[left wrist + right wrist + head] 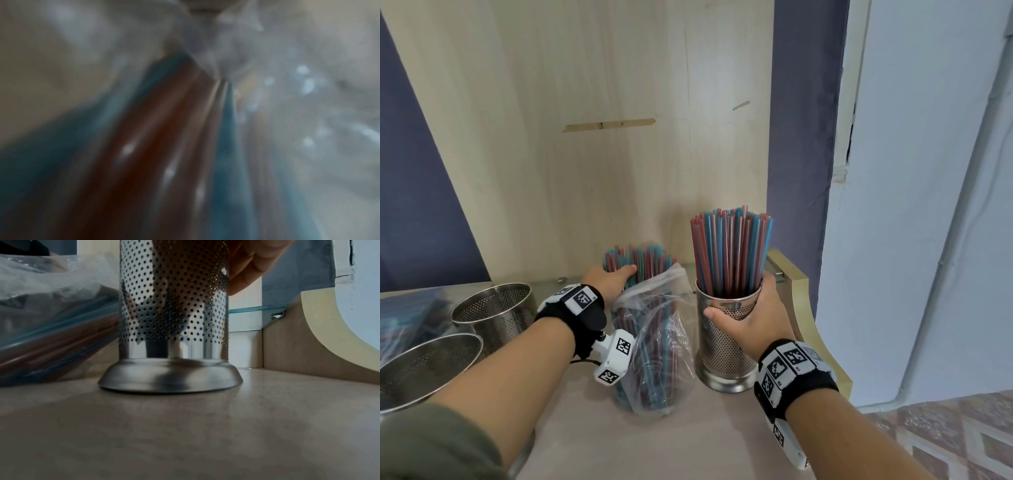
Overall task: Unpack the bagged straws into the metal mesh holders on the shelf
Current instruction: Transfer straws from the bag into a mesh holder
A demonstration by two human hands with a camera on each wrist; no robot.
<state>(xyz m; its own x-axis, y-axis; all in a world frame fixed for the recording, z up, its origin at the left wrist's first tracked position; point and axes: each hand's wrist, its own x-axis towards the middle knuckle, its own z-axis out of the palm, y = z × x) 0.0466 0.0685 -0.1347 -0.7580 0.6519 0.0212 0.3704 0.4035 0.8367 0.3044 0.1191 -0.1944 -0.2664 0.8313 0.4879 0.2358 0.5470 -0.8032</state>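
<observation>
So far one holder (724,329) is filled: a dense bunch of red and blue straws (732,253) stands upright in it, and your right hand (751,317) is clamped round its upper wall, thumb across the near side and fingers wrapped behind. In the right wrist view its base (170,378) sits flat on the shelf (185,434), so that part looks done apart from letting go.

Just left of that hand, a clear plastic bag (654,346) leans upright, still packed with straws whose tips (640,260) poke out of the open mouth. Your left hand (609,279) rests at those tips with the thumb along them; the fingers are hidden behind the bundle, so I cannot tell whether they are gripping it or only touching. The left wrist view is a blur of red and blue behind plastic and settles nothing.

To the left of your left forearm stand two holders, one nearer the wall (494,310) and one closer to you (424,368), and what shows of their insides is bare. Beyond them, at the far left edge, lies what looks like another bag of straws (404,318).

By my reading you are roughly a third through: this bag goes next, and at least one more after it.
</observation>
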